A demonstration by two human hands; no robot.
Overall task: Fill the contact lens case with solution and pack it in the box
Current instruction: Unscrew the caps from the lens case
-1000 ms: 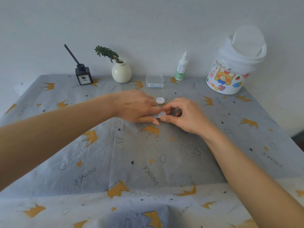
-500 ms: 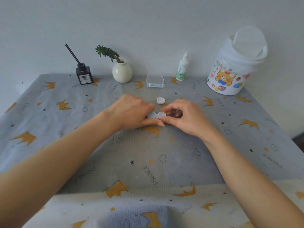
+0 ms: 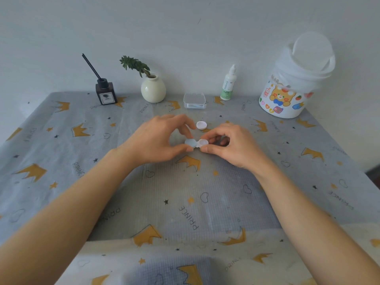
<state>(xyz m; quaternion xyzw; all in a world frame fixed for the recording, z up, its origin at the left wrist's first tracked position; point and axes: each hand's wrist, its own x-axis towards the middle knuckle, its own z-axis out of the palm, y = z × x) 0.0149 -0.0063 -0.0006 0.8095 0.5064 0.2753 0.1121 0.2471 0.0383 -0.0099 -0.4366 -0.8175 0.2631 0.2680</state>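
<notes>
A small contact lens case (image 3: 196, 143) lies on the patterned tablecloth in the middle of the table. Its left well carries a blue cap; its right well is uncapped and white. My left hand (image 3: 158, 139) pinches the blue-capped side between thumb and fingers. My right hand (image 3: 230, 144) pinches the open right side. A loose white cap (image 3: 201, 125) lies just behind the case. The solution bottle (image 3: 228, 84), white with a green label, stands at the back. A clear plastic box (image 3: 194, 101) sits left of the bottle.
A reed diffuser (image 3: 106, 92) and a cream vase with a green sprig (image 3: 153, 89) stand at the back left. A large white tub with a bear sticker (image 3: 287, 93) stands at the back right. The wall runs right behind them.
My left hand has lifted its fingers and drawn back a little, uncovering the blue cap on the case. My right hand stays pinching the open side.
</notes>
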